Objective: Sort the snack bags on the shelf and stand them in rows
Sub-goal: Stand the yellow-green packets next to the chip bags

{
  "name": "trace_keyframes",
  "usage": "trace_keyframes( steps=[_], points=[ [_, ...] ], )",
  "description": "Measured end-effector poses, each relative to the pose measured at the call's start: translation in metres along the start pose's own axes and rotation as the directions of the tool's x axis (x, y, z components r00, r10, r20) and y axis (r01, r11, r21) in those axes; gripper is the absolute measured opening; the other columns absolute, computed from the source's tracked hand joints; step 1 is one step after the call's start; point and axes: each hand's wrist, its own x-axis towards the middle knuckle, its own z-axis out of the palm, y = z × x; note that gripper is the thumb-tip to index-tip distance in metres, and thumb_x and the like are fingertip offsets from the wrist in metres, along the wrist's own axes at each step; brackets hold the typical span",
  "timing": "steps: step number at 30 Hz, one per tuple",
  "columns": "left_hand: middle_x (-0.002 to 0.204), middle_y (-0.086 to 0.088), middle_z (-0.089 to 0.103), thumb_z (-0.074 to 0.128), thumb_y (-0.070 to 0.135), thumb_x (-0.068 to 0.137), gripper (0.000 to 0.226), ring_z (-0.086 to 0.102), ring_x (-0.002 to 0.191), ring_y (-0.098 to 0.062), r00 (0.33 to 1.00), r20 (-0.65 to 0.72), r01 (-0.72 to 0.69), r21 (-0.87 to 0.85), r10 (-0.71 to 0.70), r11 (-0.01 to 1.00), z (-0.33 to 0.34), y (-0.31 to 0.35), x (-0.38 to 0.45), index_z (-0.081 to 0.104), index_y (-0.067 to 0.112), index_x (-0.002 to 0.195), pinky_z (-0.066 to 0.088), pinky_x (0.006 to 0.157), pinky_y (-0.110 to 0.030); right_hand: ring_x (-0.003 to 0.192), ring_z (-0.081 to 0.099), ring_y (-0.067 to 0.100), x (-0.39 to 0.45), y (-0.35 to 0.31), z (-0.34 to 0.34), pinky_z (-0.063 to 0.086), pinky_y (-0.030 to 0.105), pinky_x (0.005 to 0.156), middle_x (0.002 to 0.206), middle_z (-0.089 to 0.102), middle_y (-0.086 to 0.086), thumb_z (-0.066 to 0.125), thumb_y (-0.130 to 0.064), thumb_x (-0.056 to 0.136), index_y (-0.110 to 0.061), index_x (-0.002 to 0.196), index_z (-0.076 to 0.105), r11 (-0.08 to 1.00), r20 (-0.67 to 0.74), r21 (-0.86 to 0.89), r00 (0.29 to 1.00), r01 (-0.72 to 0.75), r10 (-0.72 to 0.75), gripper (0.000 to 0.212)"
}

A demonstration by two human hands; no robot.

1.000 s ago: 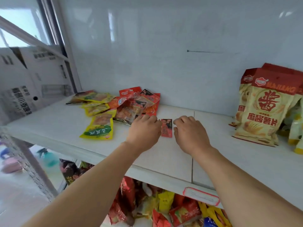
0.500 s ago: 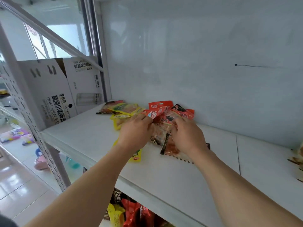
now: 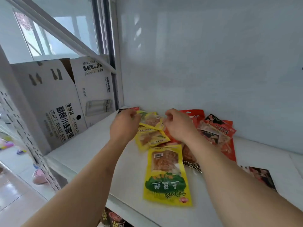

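Both hands are held over the heap of snack bags at the back of the white shelf (image 3: 91, 149). The left hand (image 3: 124, 126) is curled, its fingertips pinched at the left edge of the topmost yellow bag (image 3: 151, 120); the right hand (image 3: 177, 125) is likewise curled, thumb and fingers closed at that bag's right edge. Whether the bag is actually lifted clear of the heap cannot be told.

Directly beneath it a second yellow bag (image 3: 151, 138) is seen lying flat and tilted. Nearer the shelf's front edge a larger yellow bag with a green band (image 3: 166, 176) lies flat between the forearms, apart from the rest. A dark-edged bag (image 3: 191, 158) is partly hidden under the right forearm. To the right of the right hand, several red bags (image 3: 216, 128) are piled overlapping, close to the back wall. A small dark packet (image 3: 260, 176) lies alone near the right forearm.

Left of the shelf, a white carton printed CRAFT WHEAT BEER (image 3: 54, 102) is seen beside the perforated upright (image 3: 19, 126).
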Motion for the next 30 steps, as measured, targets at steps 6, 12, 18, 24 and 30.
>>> trace_keyframes(
  steps=[6,12,18,24,30],
  points=[
    [0.113,0.0,0.069,0.05,0.04,0.098,0.032,0.06,0.1,-0.022,0.99,0.08,0.131,-0.22,-0.116,0.967,0.005,-0.031,0.058,0.064,0.019,0.117,0.048,0.08,-0.033,0.134,0.047,0.03,0.056,-0.005,0.037,0.04,0.038,0.105,0.149,0.047,0.01,0.046,-0.039,0.103,-0.013,0.147,0.041,0.987,0.075,-0.092,0.987,-0.135,0.142,0.051],
    [0.112,-0.001,0.068,0.048,0.041,0.098,0.031,0.059,0.105,-0.025,0.981,0.12,0.174,-0.21,-0.152,0.962,0.026,-0.04,0.076,0.063,0.018,0.111,0.05,0.085,-0.036,0.133,0.047,0.035,0.087,0.005,0.06,0.042,0.046,0.106,0.149,0.047,0.013,0.038,-0.055,0.1,-0.014,0.149,0.036,0.934,0.172,-0.296,0.951,-0.198,0.256,0.064],
    [0.138,-0.012,0.05,0.049,0.044,0.098,0.047,0.056,0.118,-0.034,0.976,0.136,0.182,-0.099,-0.168,0.978,0.038,-0.039,0.078,0.052,0.012,0.132,0.046,0.092,-0.041,0.129,0.049,0.035,0.089,0.007,0.072,0.038,0.047,0.103,0.141,0.054,0.012,0.04,-0.067,0.094,-0.016,0.141,0.046,0.903,0.084,-0.349,0.951,-0.252,0.297,0.07],
    [0.138,-0.018,0.053,0.053,0.05,0.097,0.066,0.054,0.122,-0.037,0.955,0.193,0.26,-0.176,-0.226,0.949,0.042,-0.034,0.078,0.04,0.001,0.139,0.047,0.095,-0.042,0.115,0.059,0.031,0.091,-0.001,0.07,0.046,0.045,0.096,0.122,0.066,0.007,0.052,-0.056,0.094,-0.017,0.122,0.061,0.944,-0.009,-0.169,0.958,-0.283,0.286,0.049],
    [0.11,-0.012,0.073,0.058,0.048,0.094,0.043,0.069,0.095,-0.029,0.915,0.279,0.399,-0.527,-0.29,0.75,0.038,-0.031,0.079,0.065,0.006,0.102,0.057,0.084,-0.039,0.1,0.066,0.027,0.095,-0.025,0.072,0.053,0.042,0.088,0.107,0.072,0.008,0.058,-0.05,0.094,-0.01,0.106,0.07,0.951,0.0,0.22,0.975,-0.218,0.224,0.043]
  ],
)
